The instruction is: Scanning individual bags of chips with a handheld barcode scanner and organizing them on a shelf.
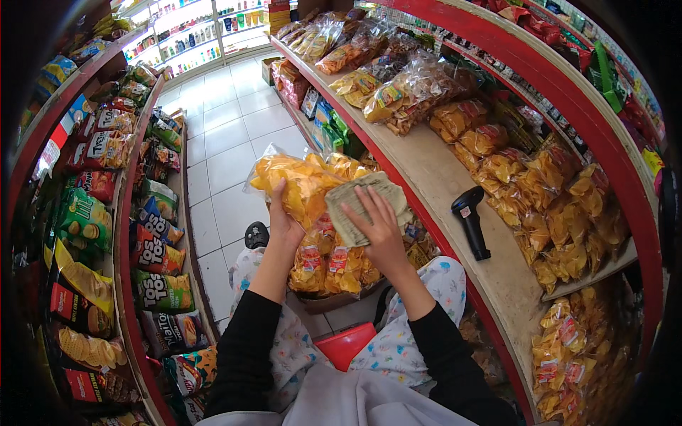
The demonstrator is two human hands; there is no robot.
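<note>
My left hand [285,218] grips a clear plastic bag of yellow chips [293,183] by its near left side. In my right hand [375,229] is a folded, greyish-green cloth [365,205], held flat beneath spread fingers. The cloth meets or overlaps the right end of the bag; whether it presses on the plastic cannot be told. Below both hands, between my knees, stands an open carton [335,302] packed with similar chip bags [341,263] bearing red labels. A black handheld barcode scanner [471,223] lies on the shelf board to the right.
A red-edged shelf [421,154] curves along my right, holding bagged chips [511,175] and mixed snack bags [405,96]. On the left, another rack holds snack packets [162,247]. A red plastic seat [346,343] shows between my legs. White floor tiles [229,154] run towards lit shelves [192,40].
</note>
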